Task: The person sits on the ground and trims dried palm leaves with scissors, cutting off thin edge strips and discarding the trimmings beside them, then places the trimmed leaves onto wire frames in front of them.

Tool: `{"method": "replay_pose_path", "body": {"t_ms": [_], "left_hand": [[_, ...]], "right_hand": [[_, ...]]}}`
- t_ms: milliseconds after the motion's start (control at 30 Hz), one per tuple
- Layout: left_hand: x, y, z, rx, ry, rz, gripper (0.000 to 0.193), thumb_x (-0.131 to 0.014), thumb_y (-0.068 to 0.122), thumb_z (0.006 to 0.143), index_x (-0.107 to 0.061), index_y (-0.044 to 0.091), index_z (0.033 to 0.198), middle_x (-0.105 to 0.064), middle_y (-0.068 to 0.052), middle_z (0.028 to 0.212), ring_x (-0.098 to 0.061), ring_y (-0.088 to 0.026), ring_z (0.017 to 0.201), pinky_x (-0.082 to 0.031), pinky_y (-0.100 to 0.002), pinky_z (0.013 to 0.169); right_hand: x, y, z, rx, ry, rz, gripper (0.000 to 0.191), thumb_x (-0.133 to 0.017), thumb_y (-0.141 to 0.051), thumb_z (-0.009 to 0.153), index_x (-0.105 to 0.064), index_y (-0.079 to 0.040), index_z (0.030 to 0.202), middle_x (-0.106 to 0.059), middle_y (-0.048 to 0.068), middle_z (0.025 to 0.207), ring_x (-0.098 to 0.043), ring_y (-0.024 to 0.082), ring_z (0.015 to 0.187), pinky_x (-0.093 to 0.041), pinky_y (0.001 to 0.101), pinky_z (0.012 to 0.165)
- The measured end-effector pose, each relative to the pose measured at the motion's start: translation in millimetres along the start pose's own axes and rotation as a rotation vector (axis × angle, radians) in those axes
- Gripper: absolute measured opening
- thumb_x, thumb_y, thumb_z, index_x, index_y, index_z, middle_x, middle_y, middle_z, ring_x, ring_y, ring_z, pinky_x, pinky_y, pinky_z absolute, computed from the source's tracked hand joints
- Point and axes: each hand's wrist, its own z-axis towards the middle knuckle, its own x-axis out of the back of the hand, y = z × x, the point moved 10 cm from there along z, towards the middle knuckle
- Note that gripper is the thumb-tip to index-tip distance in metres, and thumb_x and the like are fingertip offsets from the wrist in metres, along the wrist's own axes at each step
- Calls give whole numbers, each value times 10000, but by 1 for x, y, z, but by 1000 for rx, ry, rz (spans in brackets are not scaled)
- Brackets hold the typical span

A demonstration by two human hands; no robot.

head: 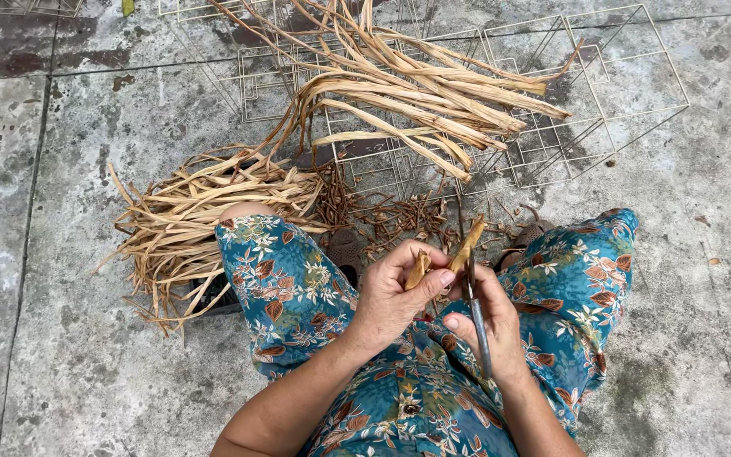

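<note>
Dried plant strip point(465, 247), tan, pinched between both hands above lap. At left, pile of dried strips point(188, 224) on grey concrete floor point(61, 355). Left hand point(395, 292) clenched around strip end. Right hand point(488, 326) grasping strip and dark metal blade point(477, 326). Behind, wire frames point(602, 93) under 1 bundle of long strips point(416, 89).

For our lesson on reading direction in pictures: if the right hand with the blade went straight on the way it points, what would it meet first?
The right hand points its blade up and away. First in line is the strip it already touches, then probably the scraps on the ground, though depth is unclear.
</note>
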Motion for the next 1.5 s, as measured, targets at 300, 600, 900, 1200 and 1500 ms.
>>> {"method": "replay_pose_path", "body": {"t_ms": [300, 600, 900, 1200, 1500], "left_hand": [[-3, 4, -8, 22, 34, 107, 160, -773, 104, 942, -667, 57, 1052, -684, 38, 853, -573, -1, 747, -484, -186, 631], [-8, -4, -5, 1, -43, -32, 141, -747, 82, 995, -686, 20, 1106, -709, -12, 1020, -651, -46, 905, -568, -216, 792], [-9, -31, -1, 175, -32, -170, 262, -655, 112, 1005, -664, 13, 1248, -743, -35, 1113, -721, -107, 1055, -593, -245, 874], [-18, -14, -1, -71, -13, 142, 432, -492, 318, 1108, -570, 54, 1441, -448, -144, 1487, -704, -213, 1169, -582, -330, 1020], [-27, -32, -10, -155, -157, 481, 919, -487, 656, 985, -273, 46, 1639, -335, -210, 1581, -401, -346, 1457, -417, -457, 1142]], "right_hand": [[1, 14, -17, -19, 84, 53, 670, -863, -357, 802, -628, -12, 1326, -578, -38, 968, -534, 57, 881, -454, 204, 783], [14, 30, -22, -152, 232, 263, 516, -827, -290, 840, -664, 12, 1224, -594, -5, 695, -536, 58, 548, -416, 203, 488], [-13, 17, -6, -202, 135, 181, 580, -772, -10, 822, -514, -52, 1340, -694, 61, 930, -671, 110, 768, -569, 250, 661], [-10, 20, -4, -57, 204, -12, 372, -761, 5, 902, -563, -38, 1214, -670, 10, 1000, -637, 71, 892, -544, 239, 761], [-6, 7, 0, -10, 225, 113, 429, -686, 37, 894, -559, -55, 1293, -664, 49, 1212, -669, 111, 1044, -572, 271, 907]]}}
